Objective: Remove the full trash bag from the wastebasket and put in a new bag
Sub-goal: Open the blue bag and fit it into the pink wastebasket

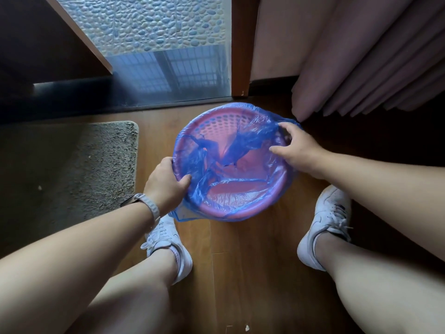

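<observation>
Wooden floor [240, 261] fills the lower frame, with a shaggy grey mat [72, 169] at the left, a glass door [168, 68] above and pink curtains [361, 56] hanging at the upper right. Dead centre sits the pink wastebasket [212, 127], seen from straight above, and a blue bag [243, 141] is draped over its rim, loose and crumpled down inside. At the lower left edge of the basket, the left hand [166, 182], wristwatch [144, 203] on, clamps the rim: thumb inside on the plastic, fingers curled round the outside. At the right edge, the right hand [296, 150] pinches the film between fingers and thumb just over the rim. White sneakers [325, 225] stand either side, below the basket.
</observation>
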Tool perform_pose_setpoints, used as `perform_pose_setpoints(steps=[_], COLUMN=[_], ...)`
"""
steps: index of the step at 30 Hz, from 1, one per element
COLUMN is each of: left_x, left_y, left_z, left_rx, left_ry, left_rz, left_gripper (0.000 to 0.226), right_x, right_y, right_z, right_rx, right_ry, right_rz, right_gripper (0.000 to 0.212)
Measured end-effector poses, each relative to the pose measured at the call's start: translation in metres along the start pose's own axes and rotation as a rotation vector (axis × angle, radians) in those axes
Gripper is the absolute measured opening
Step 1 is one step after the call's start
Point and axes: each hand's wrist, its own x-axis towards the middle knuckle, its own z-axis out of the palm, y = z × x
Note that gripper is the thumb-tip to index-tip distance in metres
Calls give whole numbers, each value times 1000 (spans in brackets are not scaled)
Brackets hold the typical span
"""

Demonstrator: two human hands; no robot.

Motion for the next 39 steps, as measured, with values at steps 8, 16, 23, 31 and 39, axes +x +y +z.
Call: perform_pose_setpoints(steps=[8,16,23,31,39], left_x=[8,-4,-9,11,31], left_y=[10,32,22,28,55], left_z=[-3,0,0,3,9], left_rx=[-12,-36,-35,-83,-223], left_ry=[-52,19,-78,-37,-128], left_rz=[71,-13,-92,-27,-49], left_gripper=[18,63,21,13,23], right_x=[-2,-7,0,16,29], right_y=[15,23,13,18,21], right_z=[-1,-22,-10,-7,-23], right_rx=[-165,-215,-172,-149,-47], right_ry=[-53,76,21,13,156], right_rz=[64,41,37,134,134], right_gripper=[18,37,24,14,15])
